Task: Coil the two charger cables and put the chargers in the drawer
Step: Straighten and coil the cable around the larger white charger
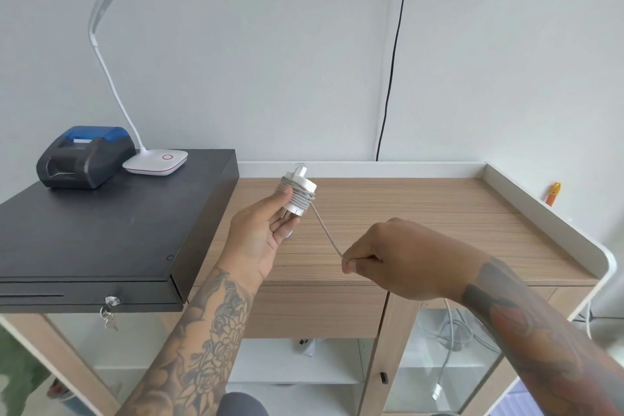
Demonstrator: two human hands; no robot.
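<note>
Both bare forearms, left (206, 341) and right (526, 324), carry dense dark tattoos, seemingly floral.

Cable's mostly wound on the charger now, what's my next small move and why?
Probably carry the right hand around the charger for another turn: the left hand holds it wrapped, but a loose stretch of cable runs to the pinching fingers.

A black cash box (101, 233) is set on the left of the wooden desk (422, 230), with keys (108, 314) hung from its lock. On it a dark receipt printer (84, 155) and a white lamp (155, 160) are placed. A black cable (393, 54) is run down the wall.
</note>
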